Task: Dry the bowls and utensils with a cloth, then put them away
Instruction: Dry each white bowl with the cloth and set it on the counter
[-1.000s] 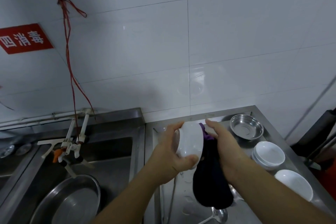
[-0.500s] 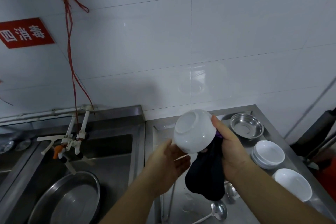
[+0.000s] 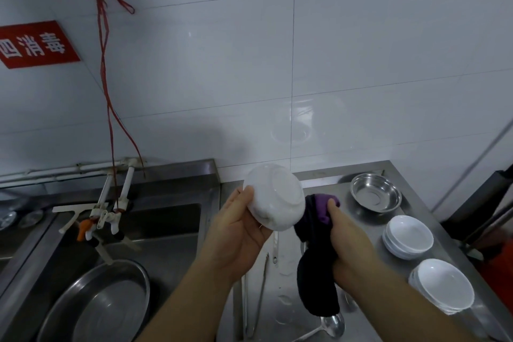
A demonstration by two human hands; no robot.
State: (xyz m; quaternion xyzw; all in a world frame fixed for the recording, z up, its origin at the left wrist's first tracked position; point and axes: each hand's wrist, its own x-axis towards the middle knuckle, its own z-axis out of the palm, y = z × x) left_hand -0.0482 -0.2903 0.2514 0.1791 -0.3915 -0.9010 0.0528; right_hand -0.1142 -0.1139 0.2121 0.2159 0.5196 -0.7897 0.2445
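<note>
Dim, soft—perhaps overhead glare, wide-angle warp

Your left hand [image 3: 238, 233] and right hand [image 3: 351, 244] are bare, no gloves, rings or watch showing, and both forearms run uncovered, no sleeves.

From my remote feed: a white bowl [image 3: 274, 200] tilts base-up above the steel table [image 3: 361, 219], a dark cloth [image 3: 316, 272] with a purple patch hanging beside it; two stacks of white bowls [image 3: 408, 236] and a steel bowl [image 3: 376, 196] sit right.
</note>
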